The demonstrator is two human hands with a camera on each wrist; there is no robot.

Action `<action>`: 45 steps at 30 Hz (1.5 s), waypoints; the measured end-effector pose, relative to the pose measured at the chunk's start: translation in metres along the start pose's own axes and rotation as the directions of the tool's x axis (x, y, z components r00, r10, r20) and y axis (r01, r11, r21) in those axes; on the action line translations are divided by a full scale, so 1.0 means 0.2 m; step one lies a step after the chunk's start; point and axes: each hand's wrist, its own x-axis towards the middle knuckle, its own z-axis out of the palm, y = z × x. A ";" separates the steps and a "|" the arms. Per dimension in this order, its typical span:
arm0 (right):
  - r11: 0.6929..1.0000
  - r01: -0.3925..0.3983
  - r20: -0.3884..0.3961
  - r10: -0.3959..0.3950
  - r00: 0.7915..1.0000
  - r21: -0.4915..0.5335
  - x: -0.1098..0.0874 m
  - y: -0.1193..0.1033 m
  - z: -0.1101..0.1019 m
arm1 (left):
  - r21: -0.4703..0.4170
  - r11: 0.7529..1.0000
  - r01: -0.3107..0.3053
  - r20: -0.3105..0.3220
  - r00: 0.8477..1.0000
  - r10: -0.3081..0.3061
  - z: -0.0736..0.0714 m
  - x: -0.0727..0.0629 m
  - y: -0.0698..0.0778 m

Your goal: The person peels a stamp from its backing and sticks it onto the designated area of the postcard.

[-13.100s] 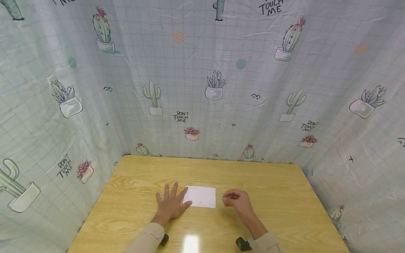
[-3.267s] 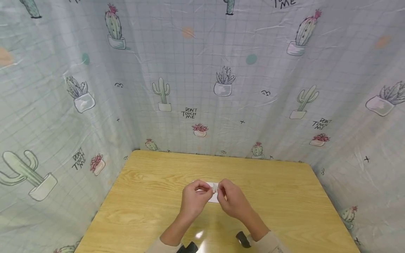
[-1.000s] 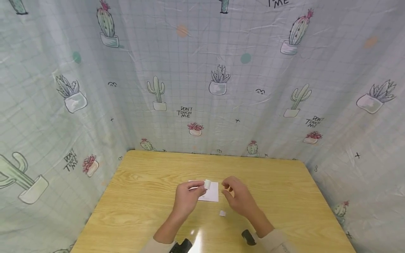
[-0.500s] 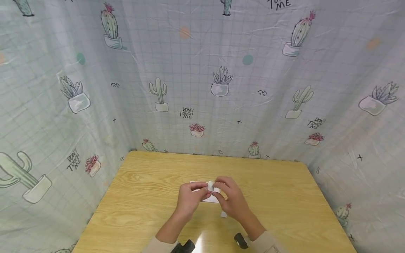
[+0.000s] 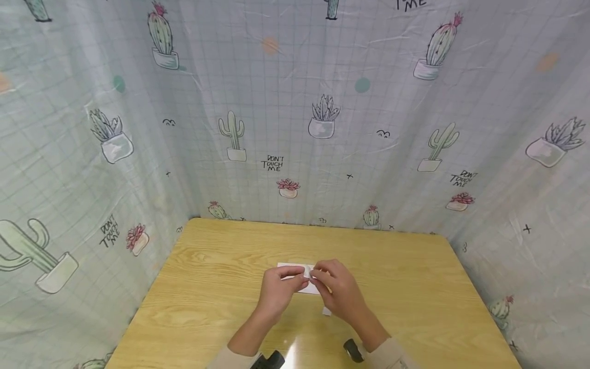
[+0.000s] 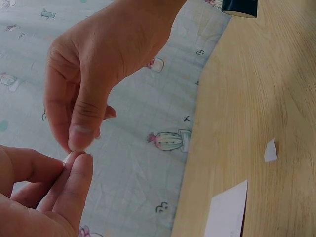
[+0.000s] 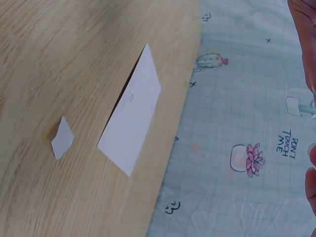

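Observation:
A small, flat white piece (image 5: 307, 271) is held up over a white card (image 5: 310, 288), and its kind is too small to make out. My left hand (image 5: 275, 289) pinches it from the left between thumb and fingers. From the other side my right hand (image 5: 340, 291) pinches its right edge. In the left wrist view the fingertips of the right hand (image 6: 98, 64) meet those of the left hand (image 6: 47, 197), hiding nearly all of the piece. The card (image 7: 133, 116) lies flat on the table.
A small white paper scrap (image 7: 62, 139) lies on the wooden table (image 5: 221, 256), near side of the card. Dark wrist devices (image 5: 354, 350) sit at both cuffs. A cactus-print curtain (image 5: 295, 113) hangs round the table's back and sides.
Earlier the left hand lay spread by the card. Later both hands held the piece up, and a scrap appeared on the table. The right hand has moved left from apart to pinching the piece.

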 end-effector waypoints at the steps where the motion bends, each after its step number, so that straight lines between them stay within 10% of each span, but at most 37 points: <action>1: 1.000 0.005 0.003 -0.005 1.000 -0.001 0.00 0.00 0.00 | -0.002 1.000 0.001 0.001 1.000 0.000 0.00 0.00 0.00; 18: 0.992 0.120 -0.056 -0.122 0.991 -0.029 0.02 0.00 -0.04 | 0.007 1.000 -0.021 0.084 0.996 0.020 0.00 -0.01 0.00; 29: 0.983 -0.066 0.049 0.059 0.997 0.169 0.03 -0.02 -0.08 | 0.302 0.916 -0.265 0.058 0.964 0.259 0.00 -0.02 -0.01; 33: 0.943 -0.217 0.123 0.191 0.974 0.251 0.03 -0.03 -0.08 | 0.319 0.913 -0.255 0.088 0.967 0.239 0.00 -0.02 -0.01; 39: 0.823 -0.411 0.155 0.381 0.912 0.393 0.03 -0.06 -0.06 | 0.170 0.973 -0.153 0.084 0.987 0.140 0.01 -0.01 0.00; 45: 0.725 -0.479 0.121 0.488 0.865 0.495 0.04 -0.08 -0.04 | 0.064 0.993 -0.097 0.064 0.994 0.093 0.02 0.01 0.00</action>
